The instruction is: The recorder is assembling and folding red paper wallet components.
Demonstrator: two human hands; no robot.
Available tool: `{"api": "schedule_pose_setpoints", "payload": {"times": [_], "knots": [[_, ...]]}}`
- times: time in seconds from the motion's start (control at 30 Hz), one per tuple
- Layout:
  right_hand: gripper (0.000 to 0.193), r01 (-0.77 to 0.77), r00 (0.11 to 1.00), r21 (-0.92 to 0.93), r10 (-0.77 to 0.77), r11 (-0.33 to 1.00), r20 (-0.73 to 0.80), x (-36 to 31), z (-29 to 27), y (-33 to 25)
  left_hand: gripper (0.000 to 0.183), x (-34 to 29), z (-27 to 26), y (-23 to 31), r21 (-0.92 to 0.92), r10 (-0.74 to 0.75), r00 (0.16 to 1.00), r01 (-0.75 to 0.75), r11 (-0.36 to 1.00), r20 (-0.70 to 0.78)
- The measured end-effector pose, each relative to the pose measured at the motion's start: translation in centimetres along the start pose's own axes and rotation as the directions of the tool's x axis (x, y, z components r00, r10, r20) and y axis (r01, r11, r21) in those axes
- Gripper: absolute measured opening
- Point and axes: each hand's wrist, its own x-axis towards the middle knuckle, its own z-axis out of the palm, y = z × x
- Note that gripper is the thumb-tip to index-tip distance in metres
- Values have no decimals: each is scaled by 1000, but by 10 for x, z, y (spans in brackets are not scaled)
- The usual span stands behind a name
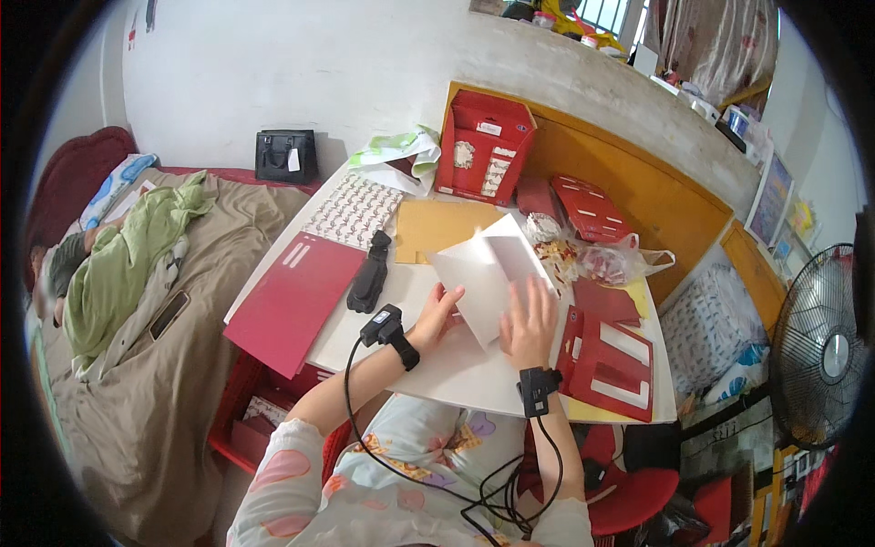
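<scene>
A white folded card piece (468, 278) with raised panels stands tilted over the table in front of me. My left hand (436, 316) grips its left edge, though some fingertips are hidden there. Against its right panel lies my right hand (529, 321), fingers stretched out and slightly blurred. A flat tan card (428, 226) rests behind the piece. To the left is a stack of dark red cards (296, 292), with a black strap (369, 273) beside it. Near my right wrist, a red card with white strips (615, 365) lies flat.
The white table (465, 378) also bears a red box (486, 146), patterned sheets (354, 208), red card pieces (588, 208) and a clear plastic bag (615, 263). Black cables (492, 501) hang from wrist devices across my lap. A fan (825, 351) stands right; a bed (182, 365) is left.
</scene>
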Motion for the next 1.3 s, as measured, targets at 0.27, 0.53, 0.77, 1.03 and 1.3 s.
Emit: {"api": "schedule_pose_setpoints", "payload": {"times": [0.27, 0.53, 0.77, 1.03, 1.3], "knots": [[31, 16, 993, 423, -63, 906, 96, -8, 5, -7, 67, -9, 2, 1, -43, 129, 983, -125, 991, 131], [25, 104, 990, 760, -143, 642, -14, -3, -12, -20, 56, -3, 12, -3, 142, 312, 950, -307, 941, -9], [20, -153, 963, 914, -151, 376, 223, -13, -14, -24, 35, -6, 6, 0, 177, 232, 971, -239, 955, 63], [18, 87, 884, 594, 213, 800, -417, -11, -21, 14, 41, -13, 6, 28, -3, 102, 980, -104, 995, -171], [55, -392, 908, 920, 163, 2, 387, -2, -12, 24, 39, -18, 3, 33, 103, 5, 998, 2, 995, -66]]}}
